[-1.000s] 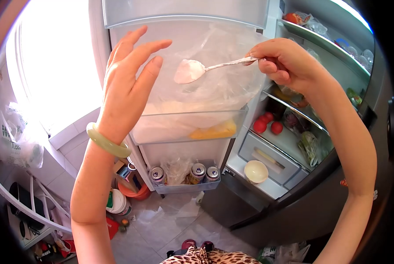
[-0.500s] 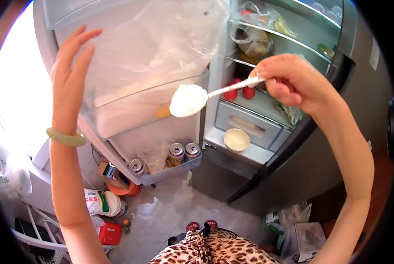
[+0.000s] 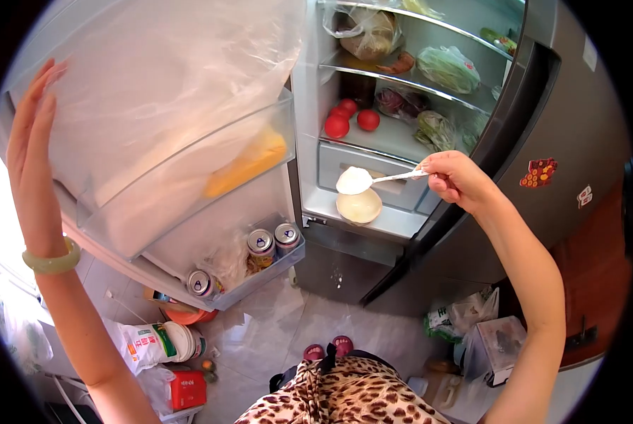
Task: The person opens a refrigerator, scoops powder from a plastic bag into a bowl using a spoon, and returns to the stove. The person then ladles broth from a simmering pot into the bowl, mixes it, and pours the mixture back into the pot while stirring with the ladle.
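Note:
My right hand pinches the handle of a spoon heaped with white powder. The spoon's head is in front of and just above a small pale bowl, which stands on the refrigerator's bottom ledge. White specks show below, before the dark lower drawer front. At the far left, my left hand is raised beside the open refrigerator door, fingers stretched out; I cannot tell whether it touches the door. A pale green bangle circles that wrist.
Tomatoes and bagged vegetables sit on the refrigerator shelves. Several cans stand in the door's lower rack. On the floor are a white bucket, a red box and a lidded clear box.
My right hand has brought the powder-filled spoon down and away from me, over toward the bowl. White specks now appear below it. My view has shifted, and my left hand shows further left and lower.

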`<state>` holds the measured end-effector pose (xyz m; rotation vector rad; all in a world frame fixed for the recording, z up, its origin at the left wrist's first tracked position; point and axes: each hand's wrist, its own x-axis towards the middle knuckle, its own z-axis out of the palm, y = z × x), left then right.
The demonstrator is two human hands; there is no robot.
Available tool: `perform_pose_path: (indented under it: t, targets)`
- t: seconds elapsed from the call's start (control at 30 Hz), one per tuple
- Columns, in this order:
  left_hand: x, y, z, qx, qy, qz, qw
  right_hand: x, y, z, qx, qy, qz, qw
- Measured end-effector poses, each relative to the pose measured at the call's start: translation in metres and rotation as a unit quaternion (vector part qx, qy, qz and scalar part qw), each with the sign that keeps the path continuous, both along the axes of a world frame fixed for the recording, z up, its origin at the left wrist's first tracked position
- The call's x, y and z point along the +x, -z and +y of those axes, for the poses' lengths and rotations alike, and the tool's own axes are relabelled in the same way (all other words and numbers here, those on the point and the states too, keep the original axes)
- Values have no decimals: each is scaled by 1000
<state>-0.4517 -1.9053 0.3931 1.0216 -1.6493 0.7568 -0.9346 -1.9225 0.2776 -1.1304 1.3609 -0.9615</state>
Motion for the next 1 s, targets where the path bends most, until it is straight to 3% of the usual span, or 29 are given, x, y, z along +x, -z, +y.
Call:
perform_pose_path:
  t: [0.13,0.3,0.43,0.53,0.63,0.73,0.83,0.9,0.97,1.0]
  targets:
    - [11,-3,-6,15,18,-24,999,-15,37,-20,19,38,10,999]
    - [-34,-10,18,140,46,127,981,-32,98,-55,35,111,59,991]
    - [-24,-2,8,96,63,59,992,-41,163,-90,24,166,177,970]
    - [-2,-5,-3,85,80,-6,993,-28,210,-100,-70,163,305,936]
    - [-19,-3,-3,85,47,102,990,-11,249,-98,-212,131,470,847]
    - [-13,-1,-4,81,55,53,994,1,256,-90,-310,108,540,775]
    - [-17,-5,-1,82,-6,42,996,2,259,-81,-284,68,551,782]
    - [20,-93,-20,290,-35,313,904,0,270,-78,-335,76,551,760]
    - [19,-95,-15,286,-22,323,902,0,257,-78,-305,110,522,789]
    - [-8,-35,-5,188,0,197,962,1,253,-76,-285,126,506,804]
